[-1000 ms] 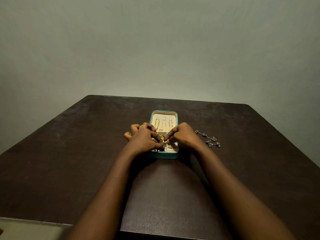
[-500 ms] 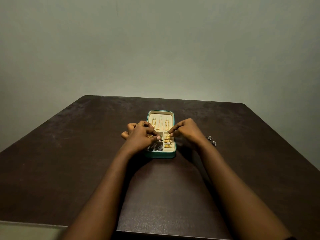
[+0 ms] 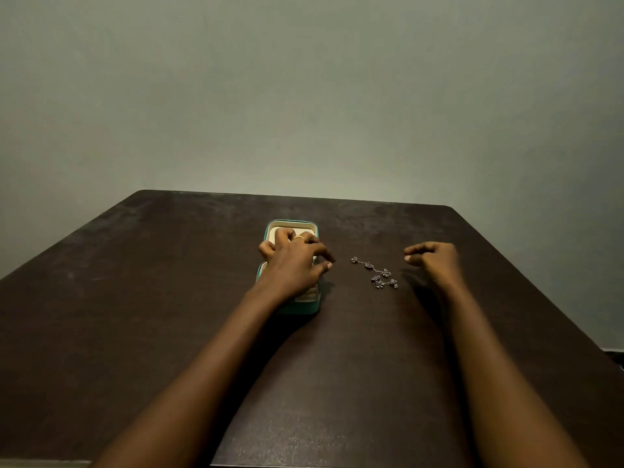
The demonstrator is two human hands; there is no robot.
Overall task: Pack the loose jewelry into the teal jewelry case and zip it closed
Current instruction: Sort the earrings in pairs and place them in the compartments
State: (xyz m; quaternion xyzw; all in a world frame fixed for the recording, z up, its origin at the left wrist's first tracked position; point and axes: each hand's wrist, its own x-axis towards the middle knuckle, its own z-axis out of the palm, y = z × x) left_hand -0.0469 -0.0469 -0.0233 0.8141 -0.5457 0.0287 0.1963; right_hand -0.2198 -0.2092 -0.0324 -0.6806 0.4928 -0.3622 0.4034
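The right hand [image 3: 435, 261] hovers with fingers loosely curled, holding nothing. The left hand [image 3: 293, 265] lies bent-fingered over the open case, thumb and forefinger reaching toward three o'clock. Whether those tips pinch anything, I cannot tell. A thin gold ring [image 3: 299, 237] sits on one of its fingers.

The small teal zip-around jewelry case [image 3: 300, 310], cream-lined, sits open near the middle of the dark brown wooden table [image 3: 169, 298]. Its compartments are mostly hidden under the left hand. One loose piece is not yet packed: a dark, silvery chain with small clustered charms [image 3: 377, 282]. It lies on the bare wood at three o'clock from the case, between the two hands and touching neither.

The risks, as I judge them:

- **Snagging:** the chain is fine and strung with charms, so a lift from one end would probably leave the rest trailing to snag on the case's rim.
- **Kinking or spilling:** bunching it hastily could knot the links, or leave a loop over the wall.
- **Jamming the zip:** any link left across the edge would likely foul the zip teeth.
- **Sliding case:** it looks light, so a nudge at its three o'clock wall may slide it unless the left hand steadies it.
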